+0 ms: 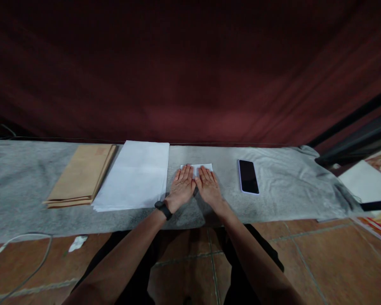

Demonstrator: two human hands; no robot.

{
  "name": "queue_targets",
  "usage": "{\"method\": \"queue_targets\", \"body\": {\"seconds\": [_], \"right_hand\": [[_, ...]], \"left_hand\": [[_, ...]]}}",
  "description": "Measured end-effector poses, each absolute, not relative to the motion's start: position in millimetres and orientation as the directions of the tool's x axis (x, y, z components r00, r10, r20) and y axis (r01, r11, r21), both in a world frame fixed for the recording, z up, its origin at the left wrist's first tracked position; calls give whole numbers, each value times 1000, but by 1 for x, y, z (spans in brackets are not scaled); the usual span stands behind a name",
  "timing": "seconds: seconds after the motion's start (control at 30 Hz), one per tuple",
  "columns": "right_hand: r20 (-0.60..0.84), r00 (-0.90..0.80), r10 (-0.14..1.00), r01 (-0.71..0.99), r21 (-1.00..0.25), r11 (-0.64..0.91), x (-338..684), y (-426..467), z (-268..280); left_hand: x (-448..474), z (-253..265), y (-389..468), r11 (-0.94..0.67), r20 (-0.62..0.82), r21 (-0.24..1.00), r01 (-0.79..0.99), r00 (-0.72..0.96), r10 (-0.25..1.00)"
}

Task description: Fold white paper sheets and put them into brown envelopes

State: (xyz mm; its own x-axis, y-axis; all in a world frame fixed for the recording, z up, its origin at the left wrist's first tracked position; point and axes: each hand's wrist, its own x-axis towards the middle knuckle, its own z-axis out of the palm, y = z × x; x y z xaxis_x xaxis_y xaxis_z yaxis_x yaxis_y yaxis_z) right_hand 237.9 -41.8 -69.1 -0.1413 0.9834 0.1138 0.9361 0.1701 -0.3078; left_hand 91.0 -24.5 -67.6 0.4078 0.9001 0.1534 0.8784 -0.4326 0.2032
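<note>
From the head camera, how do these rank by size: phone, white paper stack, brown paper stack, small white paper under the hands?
1. White paper stack
2. Brown paper stack
3. Phone
Small white paper: not ranked, since it is partly hidden.

Under my left hand [181, 186] and right hand [209, 188], the small sheet [196, 170] is white paper, smooth and matt. At left, the paper stack [135, 176] has the same plain finish; farther left, the envelopes [81, 173] are brown paper, dull-surfaced. At right, the phone [249, 177] presents a smooth, dark glossy face within a pale lilac edge, apparently plastic. All rest on grey cloth [282, 178], soft, matt and napped. On the far side, the curtain [190, 84] appears to be dark red matt fabric. My watch [163, 208] has a dull black strap. Near floor [330, 250]: brown tiles, rough grout.
</note>
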Motion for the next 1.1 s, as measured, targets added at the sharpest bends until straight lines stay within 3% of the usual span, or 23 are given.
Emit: {"method": "queue_targets", "body": {"seconds": [0.47,0.63,0.8,0.9,1.1], "right_hand": [[191,-9,982,980,-194,47,268,-46,-83],[179,28,983,982,-191,7,280,-48,-85],[201,45,979,982,-187,-7,284,-49,-87],[217,49,975,984,-179,-9,283,-50,-87],[240,41,970,984,-179,2,281,-51,-86]], "left_hand": [[72,-64,-24,-266,130,213,940,242,961],[68,-58,-22,-243,141,276,930,211,967],[65,-53,-16,-230,147,471,852,182,972],[63,-54,-11,-92,44,664,742,83,996],[62,-53,-7,191,-170,947,259,-100,980]]}}
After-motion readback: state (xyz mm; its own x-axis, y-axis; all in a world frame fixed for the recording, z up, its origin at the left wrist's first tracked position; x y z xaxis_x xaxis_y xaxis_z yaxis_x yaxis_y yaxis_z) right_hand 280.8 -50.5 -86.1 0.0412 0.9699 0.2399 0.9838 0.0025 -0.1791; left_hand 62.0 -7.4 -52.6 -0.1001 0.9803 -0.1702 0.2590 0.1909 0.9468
